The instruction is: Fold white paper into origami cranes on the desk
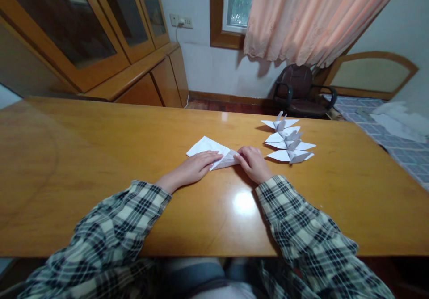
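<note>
- While the left hand (203, 161) lies flat at the centre of the frame, its fingers stretched out side by side and pressing down, the right hand (254, 162) curls just right of centre, thumb and fingertips pinching the paper's right end.
- Under and between both hands is the folded white paper (203, 145), resting on the wooden table (100, 156); a broad flap points to the left, and a narrower part, crossed by creases, runs right.
- Just beside the right hand, right of centre, several winged paper figures (278, 156) stand in a close row leading up the frame, wings spread; their wings overlap in view.
- Plaid sleeves (114, 218) reach in from the lower left and lower right.
- Across the upper left stands a glass-doored cabinet (120, 53).
- At the upper right a pink curtain (311, 17) hangs partly over a window (241, 4), with a dark armchair (295, 84) below it.
- A bed (362, 118) with a checked cover fills the right edge.
</note>
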`<state>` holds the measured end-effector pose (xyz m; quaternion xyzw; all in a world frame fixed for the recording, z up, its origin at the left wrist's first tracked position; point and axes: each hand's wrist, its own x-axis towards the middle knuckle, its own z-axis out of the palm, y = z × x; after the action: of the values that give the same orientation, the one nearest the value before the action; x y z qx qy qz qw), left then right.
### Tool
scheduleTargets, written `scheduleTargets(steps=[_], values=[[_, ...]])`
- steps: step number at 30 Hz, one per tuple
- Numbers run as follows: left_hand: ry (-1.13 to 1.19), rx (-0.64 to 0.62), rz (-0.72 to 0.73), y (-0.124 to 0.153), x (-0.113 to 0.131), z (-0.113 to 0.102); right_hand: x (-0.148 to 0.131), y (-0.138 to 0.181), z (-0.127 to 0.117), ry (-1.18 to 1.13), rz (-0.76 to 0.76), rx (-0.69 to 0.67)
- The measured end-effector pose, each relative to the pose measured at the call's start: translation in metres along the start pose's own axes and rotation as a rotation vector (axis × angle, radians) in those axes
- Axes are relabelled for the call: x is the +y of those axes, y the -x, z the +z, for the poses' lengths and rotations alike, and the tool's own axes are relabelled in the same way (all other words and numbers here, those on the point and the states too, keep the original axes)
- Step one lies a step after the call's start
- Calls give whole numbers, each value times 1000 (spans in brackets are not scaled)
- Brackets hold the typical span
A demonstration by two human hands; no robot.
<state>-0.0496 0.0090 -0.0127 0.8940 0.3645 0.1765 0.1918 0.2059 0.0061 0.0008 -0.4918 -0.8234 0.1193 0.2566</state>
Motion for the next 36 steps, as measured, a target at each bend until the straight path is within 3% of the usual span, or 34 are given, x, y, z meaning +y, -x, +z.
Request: scheduleTargets(steps=[6, 11, 16, 20, 36], values=[[40, -18, 17, 0, 5, 1, 0, -2, 5, 81, 76, 20], [73, -1, -52, 2, 9, -2, 1, -2, 6, 108, 113, 6], [67, -14, 67, 2, 5, 0, -1, -2, 8, 147, 132, 10], [36, -37, 83, 1, 4, 0, -2, -2, 8, 180, 160, 19], [7, 15, 77, -6, 6, 6, 0, -2, 6, 239, 69, 31]])
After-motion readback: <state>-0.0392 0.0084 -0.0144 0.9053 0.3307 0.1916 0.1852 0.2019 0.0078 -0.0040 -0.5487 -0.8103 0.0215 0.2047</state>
